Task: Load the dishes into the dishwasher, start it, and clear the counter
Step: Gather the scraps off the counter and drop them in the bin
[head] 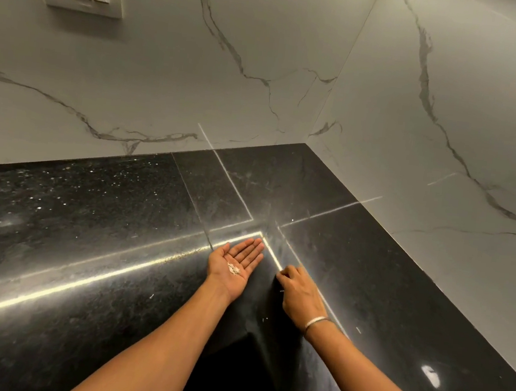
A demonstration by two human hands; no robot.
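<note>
Left hand (pixel 236 264): palm up over the black surface (pixel 88 225), fingers straight and pressed together.
Crumbs (pixel 233 269): small white heap in the left hand's palm.
Right hand (pixel 300 292): just right of the left hand, palm down, fingers curled onto the surface; any pinch cannot be told.

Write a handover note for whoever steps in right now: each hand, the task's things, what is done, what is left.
Left hand: open, palm up, cupping white crumbs.
Right hand: fingertips curled down at the counter; any pinched crumb is hidden.
Done: some crumbs gathered.
Left: stray specks on the counter; dishes and dishwasher are out of view.
</note>
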